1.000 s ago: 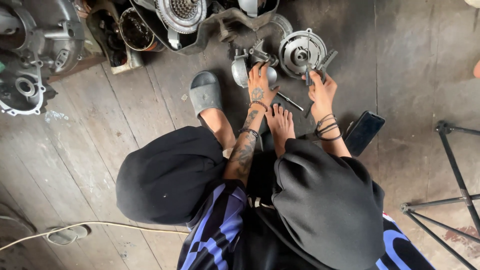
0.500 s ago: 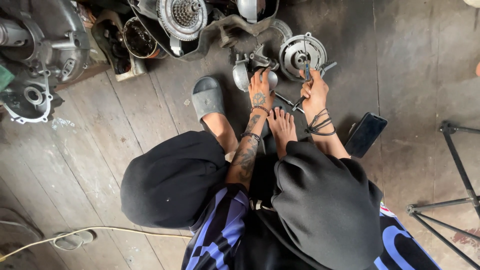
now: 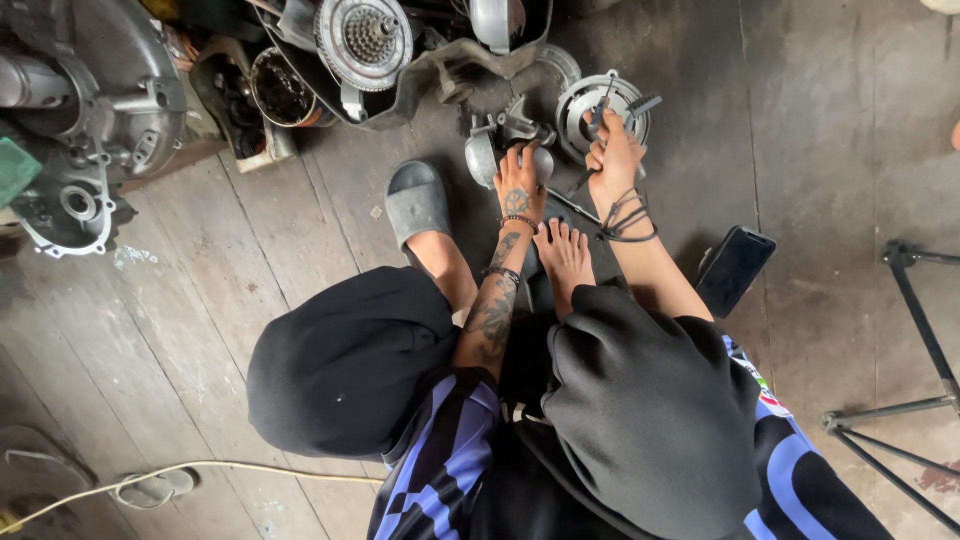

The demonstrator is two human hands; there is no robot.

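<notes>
- Down on a worn grey wooden plank floor (image 3: pixel 820 130), seen from above, a person crouches in black trousers and a blue-and-black striped shirt.
- Left hand (image 3: pixel 519 186), tattooed and wearing bead bracelets at the wrist, lies palm down with fingers curled over a small rounded grey metal engine part (image 3: pixel 484 152); it presses on the part.
- Right hand (image 3: pixel 613 158), with dark cords wound round the wrist, is closed in a fist around a slim dark-handled tool (image 3: pixel 598 118), held upright against a round silver metal disc with slots (image 3: pixel 601 101).
- That disc lies flat on the floor just beyond the right hand, beside the grey engine part.
- A thin metal rod (image 3: pixel 572 205) lies on the boards between the two wrists.
- One bare foot (image 3: pixel 565 255) rests between the forearms; the other foot wears a grey rubber slide sandal (image 3: pixel 417 200), to the left of the left hand.
- A black rectangular phone (image 3: pixel 735 270) lies face up near the right forearm.
- At the top left sit a large silver engine casing (image 3: pixel 90 110), a round toothed clutch assembly (image 3: pixel 364 38) and a dark round oily tin (image 3: pixel 281 88).
- A black metal stand with thin legs (image 3: pixel 920 320) stands at the right edge.
- A pale cable (image 3: pixel 200 468) runs across the lower left boards.
</notes>
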